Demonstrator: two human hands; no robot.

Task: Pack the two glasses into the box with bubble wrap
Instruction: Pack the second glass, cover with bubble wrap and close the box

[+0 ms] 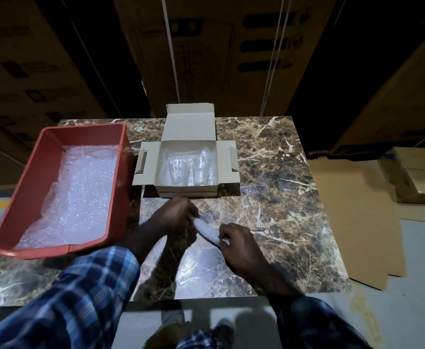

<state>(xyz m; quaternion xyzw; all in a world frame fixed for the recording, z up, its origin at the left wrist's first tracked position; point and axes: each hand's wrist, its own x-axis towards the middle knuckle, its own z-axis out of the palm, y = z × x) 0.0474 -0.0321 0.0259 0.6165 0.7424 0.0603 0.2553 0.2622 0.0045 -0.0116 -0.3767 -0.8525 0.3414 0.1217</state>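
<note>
Marble-patterned table (pixel 269 172) holds a red plastic tray (pixel 33 172) lined with spare bubble wrap (pixel 80 192), within easy reach at the left. Beside it, an open cardboard box (pixel 188 170) already contains two clear glasses (pixel 188 170) lying side by side. Nearer, the left hand (pixel 176 215) and right hand (pixel 239 243) each pinch one end of a folded bubble wrap piece (pixel 206 229), probably padding to lay over them.
</note>
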